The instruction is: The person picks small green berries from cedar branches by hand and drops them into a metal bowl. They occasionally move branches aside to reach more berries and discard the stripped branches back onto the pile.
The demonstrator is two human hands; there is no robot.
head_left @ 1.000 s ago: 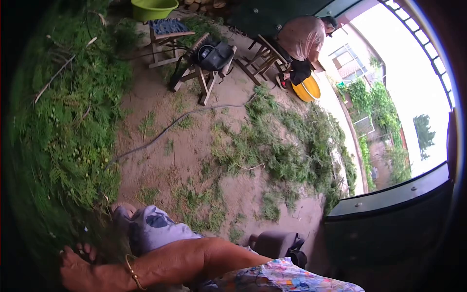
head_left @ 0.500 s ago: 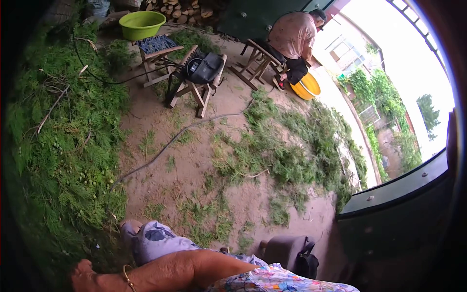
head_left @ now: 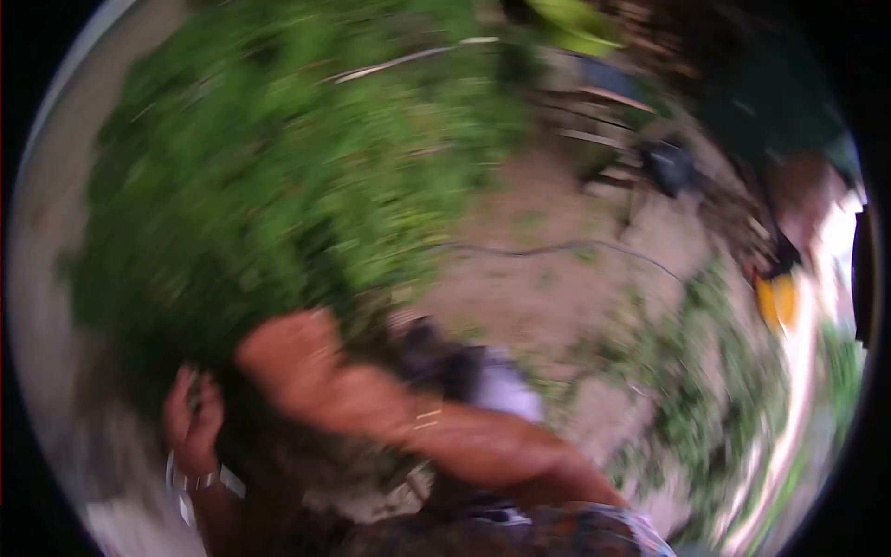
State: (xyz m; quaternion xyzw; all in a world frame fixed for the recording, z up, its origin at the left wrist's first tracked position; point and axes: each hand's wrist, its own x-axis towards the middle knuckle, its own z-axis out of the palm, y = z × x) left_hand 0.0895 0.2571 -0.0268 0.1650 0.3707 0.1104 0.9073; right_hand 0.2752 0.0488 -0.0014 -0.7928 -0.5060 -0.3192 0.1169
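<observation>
The view is badly smeared by motion. My left hand [head_left: 193, 422], with a silvery band at the wrist, is at the lower left. Its fingers are bent, and a small, dull greenish thing seems to be between them, too blurred to name. My right hand [head_left: 288, 357] reaches in from the lower right, a gold bangle [head_left: 427, 415] on its wrist. It is at the near edge of a big heap of green conifer branches [head_left: 316, 167]. Its fingers are blurred, so I cannot see what they touch or hold.
Folding stools [head_left: 594, 139] stand at the upper right, a black bag [head_left: 666, 165] on one. Behind them is a lime-green basin [head_left: 575, 23]. A dark cable [head_left: 557, 247] crosses the ground. A crouching person [head_left: 800, 200] is beside a yellow tub [head_left: 778, 302]. Loose greenery [head_left: 705, 371] lies at right.
My view has swung left towards the branch heap, so the stools and person now appear further right. My left hand has come into view. My right hand appears higher and further right in view.
</observation>
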